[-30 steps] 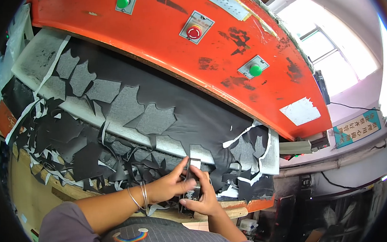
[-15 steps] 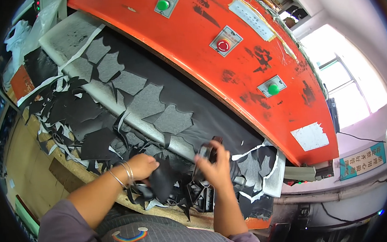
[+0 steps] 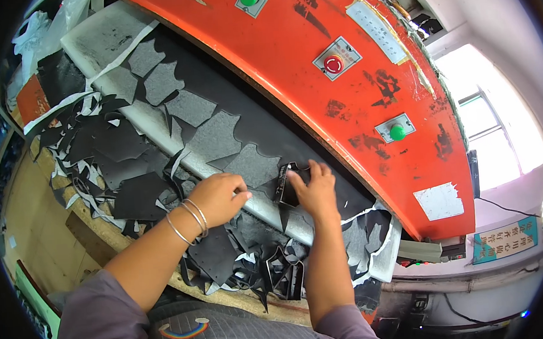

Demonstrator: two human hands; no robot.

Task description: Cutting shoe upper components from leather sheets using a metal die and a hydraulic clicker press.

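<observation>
My right hand (image 3: 314, 188) grips a dark metal cutting die (image 3: 286, 184), an open-walled frame, with thumb and fingers on its rim. The die is at the black sheet (image 3: 263, 129), beside the nearest grey cut-out gap (image 3: 252, 165). My left hand (image 3: 220, 199), with bangles at the wrist, hovers near the edge of the white board (image 3: 193, 165); its fingers are curled in and nothing shows in them. Below it a dark cut piece (image 3: 215, 257) rests on the scraps. A second metal die (image 3: 295, 280) lies among scraps near my right forearm.
An orange-red press beam (image 3: 290, 63) spans the far side, with green buttons (image 3: 397, 132) and a red stop button (image 3: 333, 64). Black and white offcuts (image 3: 90, 146) heap along the near left ledge. A wooden table edge (image 3: 104, 235) runs in front of me.
My left hand has let go of the dark piece onto the scraps and moved up and right. My right hand has carried the die forward onto the sheet. The view has shifted slightly.
</observation>
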